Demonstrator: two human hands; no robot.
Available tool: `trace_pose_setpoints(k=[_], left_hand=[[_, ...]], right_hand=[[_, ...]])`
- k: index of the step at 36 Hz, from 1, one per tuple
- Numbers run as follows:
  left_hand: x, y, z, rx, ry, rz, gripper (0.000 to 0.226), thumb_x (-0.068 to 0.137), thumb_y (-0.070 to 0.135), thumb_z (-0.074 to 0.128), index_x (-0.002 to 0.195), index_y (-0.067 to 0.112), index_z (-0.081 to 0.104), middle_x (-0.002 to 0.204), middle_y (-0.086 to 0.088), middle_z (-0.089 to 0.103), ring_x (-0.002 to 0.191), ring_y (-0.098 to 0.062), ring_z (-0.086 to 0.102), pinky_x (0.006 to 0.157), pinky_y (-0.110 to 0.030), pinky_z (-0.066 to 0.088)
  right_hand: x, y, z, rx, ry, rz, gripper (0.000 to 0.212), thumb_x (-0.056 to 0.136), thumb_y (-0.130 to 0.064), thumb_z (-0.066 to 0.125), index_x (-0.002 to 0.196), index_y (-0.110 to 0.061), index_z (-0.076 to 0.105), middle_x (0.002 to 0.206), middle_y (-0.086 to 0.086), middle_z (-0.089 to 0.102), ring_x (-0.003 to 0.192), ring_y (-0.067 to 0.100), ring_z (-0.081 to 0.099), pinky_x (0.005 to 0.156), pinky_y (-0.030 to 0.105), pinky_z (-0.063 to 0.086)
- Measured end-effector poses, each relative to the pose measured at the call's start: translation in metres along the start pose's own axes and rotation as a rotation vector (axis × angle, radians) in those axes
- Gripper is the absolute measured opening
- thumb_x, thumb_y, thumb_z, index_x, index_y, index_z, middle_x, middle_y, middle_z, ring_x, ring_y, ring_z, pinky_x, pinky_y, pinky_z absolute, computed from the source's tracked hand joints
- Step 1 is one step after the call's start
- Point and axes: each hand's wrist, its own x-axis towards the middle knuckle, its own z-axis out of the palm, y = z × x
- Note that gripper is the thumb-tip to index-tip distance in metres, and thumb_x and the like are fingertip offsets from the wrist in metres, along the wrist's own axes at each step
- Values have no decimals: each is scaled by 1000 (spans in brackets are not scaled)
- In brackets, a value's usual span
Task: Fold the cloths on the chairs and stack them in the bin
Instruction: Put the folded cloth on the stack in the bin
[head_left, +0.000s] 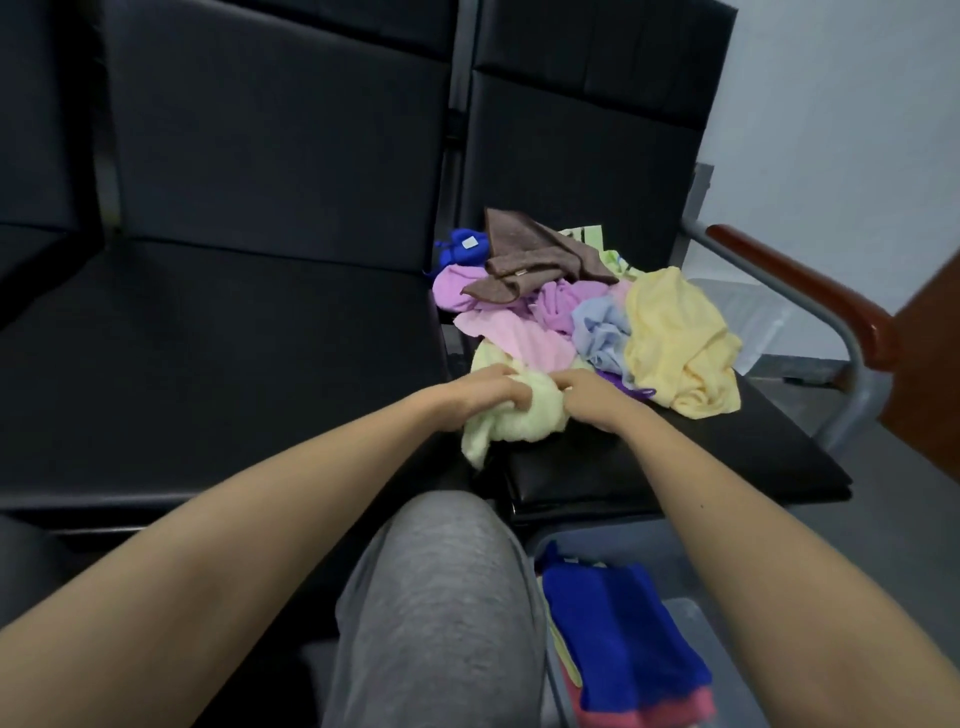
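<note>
Pale-green cloth (519, 421), bunched at centre frame on chair seat (675, 467), gripped between left hand (480, 397) and right hand (597, 402), knuckles nearly together; bin (685, 616) lower right, nearer right hand.

Soft cloth on smooth black upholstery
The chair seats (234, 364) are smooth, leather-like padding with a faint sheen. The heaped cloths (597, 322) at centre right are fluffy matt terry, as is the pale green cloth (524, 415); the brown cloth (530, 249) has a flatter nap. At right, a glossy wood armrest (810, 280) tops a matt grey metal tube (852, 364).
</note>
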Motion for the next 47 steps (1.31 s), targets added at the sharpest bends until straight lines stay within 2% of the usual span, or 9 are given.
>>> trace_pose_setpoints(k=[3,8,13,23,29,35,39,43,47], left_hand=[[3,2,7,150,-38,-187,45,93,35,52,127,6,54,113,-10,56,106,-24,54,87,-35,47],[12,1,7,265,0,-119,45,80,29,65,119,9,56,107,-8,60,100,-23,58,75,-28,49],[11,-4,-3,168,-31,-86,6,78,13,62,80,12,57,83,-3,58,76,-16,57,55,-22,44],[-1,-10,-55,-913,-162,106,55,13,1,68,68,-4,69,65,-13,65,60,-26,66,58,-25,55],[-26,17,-103,-1175,-20,369,24,25,4,68,40,10,51,46,-2,51,44,-20,54,50,-18,48],[-45,27,-145,-1101,-22,343,22,48,6,66,69,7,62,74,-5,58,70,-20,60,69,-28,51],[-59,34,-163,-909,156,218,23,85,11,45,74,8,65,75,-4,60,67,-16,62,65,-26,52],[-70,30,-184,-802,219,72,22,96,24,49,97,6,62,87,-9,68,72,-18,69,63,-28,57],[-87,22,-210,-454,143,-4,38,88,9,61,123,-2,54,112,-13,66,100,-21,67,79,-29,56]], right_hand=[[5,1,-8,-148,146,-27,48,88,-3,44,129,-24,58,131,5,53,121,30,48,100,41,40],[14,-12,-2,-433,42,-140,70,89,3,33,143,-42,36,159,-4,11,144,28,11,116,43,11],[39,-9,5,-349,-97,-28,54,96,-1,33,148,-16,33,157,7,23,140,28,28,112,33,22],[59,20,-2,-303,26,266,45,98,-14,42,140,3,38,146,21,39,133,32,38,106,35,31],[59,26,0,-314,68,372,51,91,-12,47,140,3,38,144,22,39,131,35,41,106,38,36],[54,-33,-7,-155,274,6,36,88,-11,48,123,-12,60,129,16,53,115,31,51,92,29,39],[44,-111,-20,540,-240,-240,36,91,-17,51,126,-24,53,106,3,63,83,12,58,72,24,45],[46,-174,-22,758,-601,-268,47,90,-44,48,130,-19,48,111,-2,65,103,18,65,93,36,51],[61,-220,0,564,-319,-296,24,91,-1,51,113,-5,60,97,8,67,86,19,67,71,27,58]])
